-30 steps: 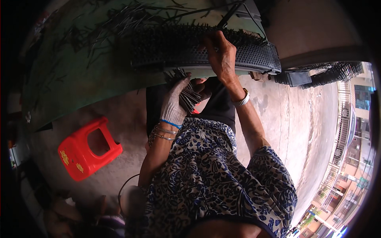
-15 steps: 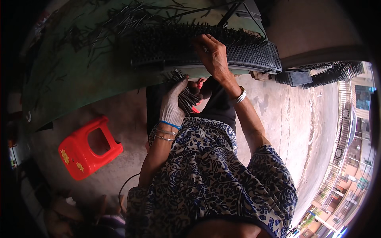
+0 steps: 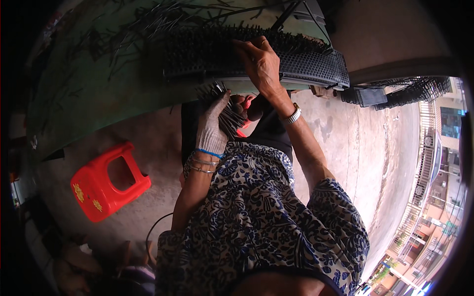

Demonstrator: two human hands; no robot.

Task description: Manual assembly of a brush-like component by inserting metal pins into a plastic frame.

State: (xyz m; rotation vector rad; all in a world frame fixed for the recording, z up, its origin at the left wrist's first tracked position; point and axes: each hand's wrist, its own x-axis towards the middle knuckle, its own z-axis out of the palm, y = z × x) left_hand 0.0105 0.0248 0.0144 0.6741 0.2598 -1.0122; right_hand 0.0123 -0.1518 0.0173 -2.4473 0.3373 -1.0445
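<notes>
My left hand (image 3: 212, 129), in a white knitted glove, is closed round a bundle of thin black sticks (image 3: 231, 122), whose ends poke out on both sides of the palm. In front of it, at the table's near edge, stands a long black perforated rack (image 3: 316, 68). Black sticks (image 3: 207, 44) stand upright, tightly packed, over its left and far parts; holes show bare toward the right. Over the rack is my right hand (image 3: 262, 66), ungloved, fingers bent and pinched together among the stick tops. What the fingertips hold is too dark to make out.
Loose black strips (image 3: 148, 24) lie scattered over the green table (image 3: 94, 108), beyond and left of the rack. A red plastic stool (image 3: 94, 185) lies tipped on the concrete floor at the left. More black racks (image 3: 419, 93) stand at the right.
My right hand has shifted slightly left and farther over the rack, its fingers still bent. My left hand keeps its hold on the bundle with only a small tilt.
</notes>
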